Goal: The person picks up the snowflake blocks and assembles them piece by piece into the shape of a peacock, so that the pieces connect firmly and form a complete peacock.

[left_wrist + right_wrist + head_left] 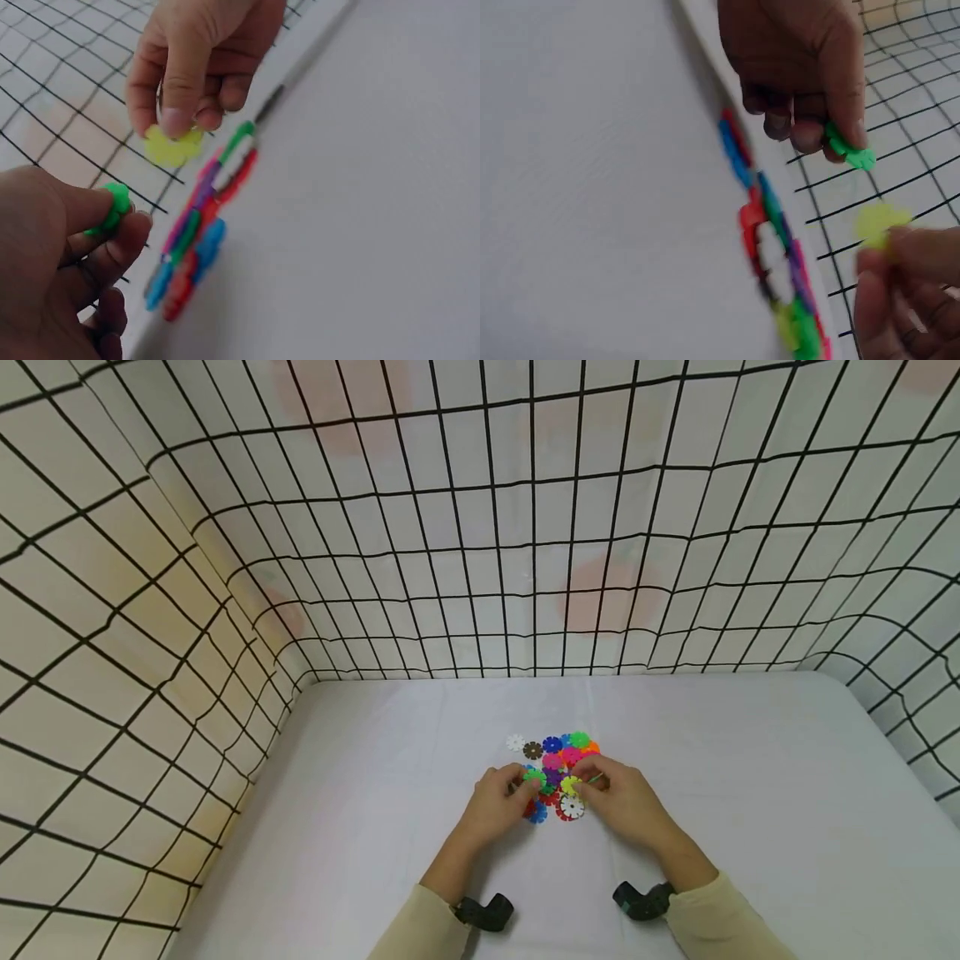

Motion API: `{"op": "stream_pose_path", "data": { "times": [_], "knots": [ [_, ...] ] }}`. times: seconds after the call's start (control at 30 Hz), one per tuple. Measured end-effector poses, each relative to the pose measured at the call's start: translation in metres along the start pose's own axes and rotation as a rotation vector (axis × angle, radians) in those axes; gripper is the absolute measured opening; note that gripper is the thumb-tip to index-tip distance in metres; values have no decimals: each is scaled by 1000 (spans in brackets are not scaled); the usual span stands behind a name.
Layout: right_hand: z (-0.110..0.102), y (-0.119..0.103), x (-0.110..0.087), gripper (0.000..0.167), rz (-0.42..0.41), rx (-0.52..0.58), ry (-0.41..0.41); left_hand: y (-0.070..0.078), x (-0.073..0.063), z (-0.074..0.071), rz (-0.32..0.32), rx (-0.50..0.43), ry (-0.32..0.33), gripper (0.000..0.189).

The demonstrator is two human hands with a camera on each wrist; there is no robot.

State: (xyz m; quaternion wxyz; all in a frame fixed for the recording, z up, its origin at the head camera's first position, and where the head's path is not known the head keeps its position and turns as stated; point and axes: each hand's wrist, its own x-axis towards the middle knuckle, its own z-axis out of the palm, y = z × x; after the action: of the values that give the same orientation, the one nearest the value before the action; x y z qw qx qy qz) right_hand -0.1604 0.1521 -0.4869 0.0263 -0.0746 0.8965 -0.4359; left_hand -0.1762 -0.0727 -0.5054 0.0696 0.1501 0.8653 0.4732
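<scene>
My left hand (pixel 498 803) pinches a green notched plastic disc (pixel 535 778) between thumb and finger. In my right hand (pixel 626 797), thumb and forefinger grip a yellow notched disc (pixel 174 145). The right wrist view shows both the green disc (pixel 849 147) and the yellow one, held apart from each other above the table. Between and beneath the hands lies a loose pile of similar discs, among them a white disc (pixel 572 807), a purple one (pixel 553 776) and a blue one (pixel 536 812).
At the pile's far side are a brown disc (pixel 532 750), a dark blue disc (pixel 552 744) and a bright green disc (pixel 579 739). A white cloth covers the table (pixel 360 827). Black wire grid panels (pixel 480 552) stand along its back and sides.
</scene>
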Motion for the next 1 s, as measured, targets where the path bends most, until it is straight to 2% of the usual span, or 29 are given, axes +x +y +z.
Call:
{"op": "stream_pose_path", "data": {
  "times": [0.13,0.27,0.4,0.53,0.63,0.77,0.9,1.0],
  "knots": [
    [-5,-12,-5,21,-28,197,70,18,-6,-9,-4,-217,-88,33],
    [-8,-22,-9,17,-141,318,96,33,-10,-13,4,-301,-161,37],
    [-6,-25,-12,14,-301,326,146,42,-12,-16,24,-324,-206,39],
    [-1,-26,-14,24,-466,325,211,48,-16,-18,30,-344,-237,38],
    [2,-27,-14,29,-564,302,261,51,-17,-18,6,-344,-244,37],
    [6,-26,-12,30,-628,271,311,52,-19,-16,-49,-336,-222,37],
    [9,-24,-10,32,-647,253,325,51,-20,-13,-84,-305,-198,38],
    [8,-20,-6,29,-601,198,297,50,-18,-13,-71,-272,-197,37]
  ]
}}
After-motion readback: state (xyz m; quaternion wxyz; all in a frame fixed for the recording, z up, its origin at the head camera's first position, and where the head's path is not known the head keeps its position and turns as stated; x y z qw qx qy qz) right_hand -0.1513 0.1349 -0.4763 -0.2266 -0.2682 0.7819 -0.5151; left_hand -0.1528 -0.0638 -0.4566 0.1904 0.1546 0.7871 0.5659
